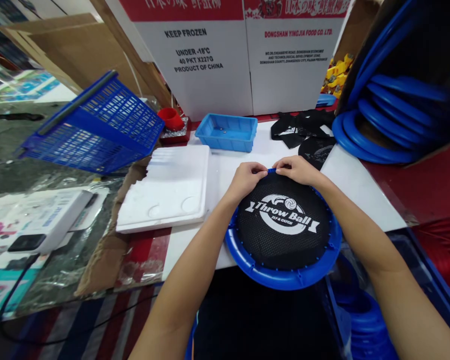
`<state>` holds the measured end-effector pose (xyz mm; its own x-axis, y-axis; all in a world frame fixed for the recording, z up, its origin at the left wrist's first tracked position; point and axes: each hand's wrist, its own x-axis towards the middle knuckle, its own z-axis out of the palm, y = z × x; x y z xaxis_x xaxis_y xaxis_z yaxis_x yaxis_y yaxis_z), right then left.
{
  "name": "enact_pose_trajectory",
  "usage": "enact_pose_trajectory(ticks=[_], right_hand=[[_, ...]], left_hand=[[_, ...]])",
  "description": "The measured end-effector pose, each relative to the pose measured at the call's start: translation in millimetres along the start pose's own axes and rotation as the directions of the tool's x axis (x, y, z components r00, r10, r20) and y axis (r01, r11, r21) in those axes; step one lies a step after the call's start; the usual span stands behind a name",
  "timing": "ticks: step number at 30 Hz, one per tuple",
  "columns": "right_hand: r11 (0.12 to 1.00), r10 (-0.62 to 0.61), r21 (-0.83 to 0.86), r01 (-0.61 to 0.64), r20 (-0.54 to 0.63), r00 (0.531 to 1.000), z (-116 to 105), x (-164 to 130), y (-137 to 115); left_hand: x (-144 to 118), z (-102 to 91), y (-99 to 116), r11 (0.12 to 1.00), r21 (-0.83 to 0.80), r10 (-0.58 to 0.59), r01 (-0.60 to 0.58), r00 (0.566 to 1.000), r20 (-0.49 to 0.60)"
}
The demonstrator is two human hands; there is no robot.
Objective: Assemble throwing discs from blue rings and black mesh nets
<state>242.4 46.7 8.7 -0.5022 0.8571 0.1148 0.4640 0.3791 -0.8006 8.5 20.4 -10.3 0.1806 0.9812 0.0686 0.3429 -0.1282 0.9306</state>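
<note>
A round blue plastic hoop (281,279) lies at the table's front edge, partly overhanging it. Across it stretches a black mesh net (272,250) with white "Throw Ball" lettering, fixed by small blue pegs around the rim. At the hoop's far side, my left hand (247,179) pinches the rim and net edge between thumb and fingers. My right hand (298,169) pinches the same stretch of rim just to the right, with a short bit of blue showing between the two. Both forearms pass either side of the hoop.
Behind stand a light-blue tray (227,134) with tiny bits inside and a red cup (170,119). Black net pieces (303,125) lie back right, beside a box of blue hoops (390,120). White foam (168,190) and a blue basket (105,125) are left; a carton (225,90) rises behind.
</note>
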Motion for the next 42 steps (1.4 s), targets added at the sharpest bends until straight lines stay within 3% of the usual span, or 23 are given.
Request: enact_pose_trajectory(ticks=[5,17,25,32,36,42], right_hand=[[0.997,0.001,-0.078,0.001,0.025,1.0,0.3,1.3,-1.2],[0.998,0.011,-0.068,-0.008,0.038,0.999,-0.8,0.0,-2.9],[0.999,0.001,-0.052,0.002,0.04,0.999,-0.9,0.1,-0.3],[1.0,-0.022,-0.002,0.022,0.105,0.994,-6.8,0.3,4.4],[1.0,-0.024,0.005,0.024,0.118,0.993,-6.5,0.1,3.8],[0.999,-0.026,-0.043,0.03,0.092,0.995,-4.8,-0.8,5.4]], left_hand=[[1.8,-1.0,1.6,1.0,0.021,-0.002,0.002,1.0,0.006],[7.2,-3.0,-0.9,1.0,0.011,-0.002,0.002,1.0,0.031],[6.9,-1.3,-2.1,0.992,0.114,0.042,-0.044,0.999,0.024],[8.1,-9.3,-6.0,0.988,0.072,0.123,-0.134,0.983,0.133],[6.2,-11.7,-4.8,0.977,0.135,0.147,-0.167,0.978,0.148],[3.5,-14.7,-2.0,0.981,0.138,0.116,-0.139,0.98,0.159]])
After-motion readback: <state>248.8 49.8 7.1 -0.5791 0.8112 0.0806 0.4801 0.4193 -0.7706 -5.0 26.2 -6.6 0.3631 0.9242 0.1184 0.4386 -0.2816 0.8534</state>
